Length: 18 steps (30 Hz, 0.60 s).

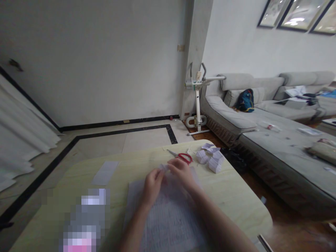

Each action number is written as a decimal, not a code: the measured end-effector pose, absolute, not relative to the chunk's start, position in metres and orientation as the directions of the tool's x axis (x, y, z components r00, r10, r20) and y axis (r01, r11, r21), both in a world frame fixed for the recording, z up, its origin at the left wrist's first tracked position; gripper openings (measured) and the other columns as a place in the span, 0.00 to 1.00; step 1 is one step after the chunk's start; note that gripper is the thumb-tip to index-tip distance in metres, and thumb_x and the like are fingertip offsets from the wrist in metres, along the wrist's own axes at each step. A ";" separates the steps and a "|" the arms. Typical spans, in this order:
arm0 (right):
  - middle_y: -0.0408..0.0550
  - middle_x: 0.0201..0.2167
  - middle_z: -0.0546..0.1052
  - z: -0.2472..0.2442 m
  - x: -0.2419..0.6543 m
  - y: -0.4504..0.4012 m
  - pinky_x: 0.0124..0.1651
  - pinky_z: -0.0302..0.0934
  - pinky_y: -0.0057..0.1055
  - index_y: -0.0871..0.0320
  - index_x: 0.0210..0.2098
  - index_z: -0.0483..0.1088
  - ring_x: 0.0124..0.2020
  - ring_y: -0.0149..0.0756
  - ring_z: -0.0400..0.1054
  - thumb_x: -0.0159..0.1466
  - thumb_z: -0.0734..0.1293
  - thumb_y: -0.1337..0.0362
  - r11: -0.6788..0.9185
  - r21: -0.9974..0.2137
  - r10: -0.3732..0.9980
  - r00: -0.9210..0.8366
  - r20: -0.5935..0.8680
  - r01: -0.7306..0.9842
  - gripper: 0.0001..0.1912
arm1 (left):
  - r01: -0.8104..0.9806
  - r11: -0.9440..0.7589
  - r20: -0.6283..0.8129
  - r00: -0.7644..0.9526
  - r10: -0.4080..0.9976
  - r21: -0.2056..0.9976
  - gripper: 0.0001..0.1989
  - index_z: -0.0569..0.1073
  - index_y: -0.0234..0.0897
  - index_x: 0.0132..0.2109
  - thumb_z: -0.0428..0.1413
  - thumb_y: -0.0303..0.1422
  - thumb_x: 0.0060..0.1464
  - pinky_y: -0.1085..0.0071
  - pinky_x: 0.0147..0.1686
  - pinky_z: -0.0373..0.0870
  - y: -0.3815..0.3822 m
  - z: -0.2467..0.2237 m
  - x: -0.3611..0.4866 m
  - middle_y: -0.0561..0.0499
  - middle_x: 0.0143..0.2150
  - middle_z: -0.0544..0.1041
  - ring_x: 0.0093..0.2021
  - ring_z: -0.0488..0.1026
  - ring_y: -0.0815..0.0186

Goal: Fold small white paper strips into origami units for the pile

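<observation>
The person's left hand [153,183] and right hand [182,172] meet over the table [236,197], fingertips nearly together, pinching a small pale paper [163,167] between them; its exact folds are blurred. Beneath the hands and forearms lies a large whitish sheet [170,224] covered in rows of faint marks that look like writing, too blurred to read. Just beyond the right hand rest scissors [185,158] with red handles, blades partly parted. Farther right, near the table's edge, sit several creased, folded white paper pieces [215,161]. A plain pale slip [105,172] lies flat to the left.
</observation>
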State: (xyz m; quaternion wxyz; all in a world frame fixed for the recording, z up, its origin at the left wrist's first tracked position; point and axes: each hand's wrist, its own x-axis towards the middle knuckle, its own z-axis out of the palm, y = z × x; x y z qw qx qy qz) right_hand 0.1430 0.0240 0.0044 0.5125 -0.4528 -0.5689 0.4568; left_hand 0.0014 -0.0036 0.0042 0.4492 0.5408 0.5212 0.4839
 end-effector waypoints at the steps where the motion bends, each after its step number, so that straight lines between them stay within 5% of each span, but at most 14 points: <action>1: 0.44 0.27 0.72 0.004 0.144 0.025 0.30 0.60 0.27 0.59 0.31 0.71 0.27 0.31 0.65 0.57 0.66 0.60 0.170 -0.984 0.984 -0.067 0.166 0.052 0.08 | 0.112 -0.049 0.049 -0.005 0.999 0.993 0.17 0.71 0.33 0.30 0.53 0.45 0.52 0.75 0.24 0.65 -0.004 0.003 0.002 0.53 0.23 0.73 0.23 0.70 0.68; 8: 0.44 0.26 0.72 0.004 0.146 0.026 0.32 0.60 0.28 0.59 0.29 0.72 0.27 0.31 0.65 0.55 0.66 0.64 0.173 -0.979 0.985 -0.041 0.169 0.106 0.05 | 0.030 -0.054 0.057 -0.110 0.992 0.998 0.24 0.68 0.33 0.50 0.55 0.43 0.50 0.73 0.28 0.69 -0.001 -0.001 -0.002 0.48 0.34 0.77 0.29 0.74 0.66; 12: 0.44 0.25 0.72 0.008 0.143 0.022 0.31 0.59 0.28 0.59 0.29 0.72 0.27 0.31 0.65 0.56 0.66 0.64 0.159 -0.985 0.984 -0.085 0.154 0.063 0.05 | -0.033 -0.044 0.042 -0.066 0.997 0.998 0.19 0.72 0.33 0.45 0.58 0.39 0.48 0.73 0.31 0.69 0.000 -0.001 -0.002 0.46 0.38 0.77 0.33 0.74 0.65; 18: 0.44 0.28 0.74 0.012 0.145 0.018 0.32 0.60 0.28 0.58 0.34 0.75 0.27 0.31 0.65 0.54 0.69 0.61 0.090 -0.991 0.981 -0.165 0.105 -0.098 0.10 | -0.375 0.101 -0.108 0.002 0.994 0.922 0.14 0.73 0.33 0.41 0.60 0.35 0.47 0.77 0.28 0.67 -0.005 0.011 0.002 0.50 0.34 0.77 0.31 0.72 0.69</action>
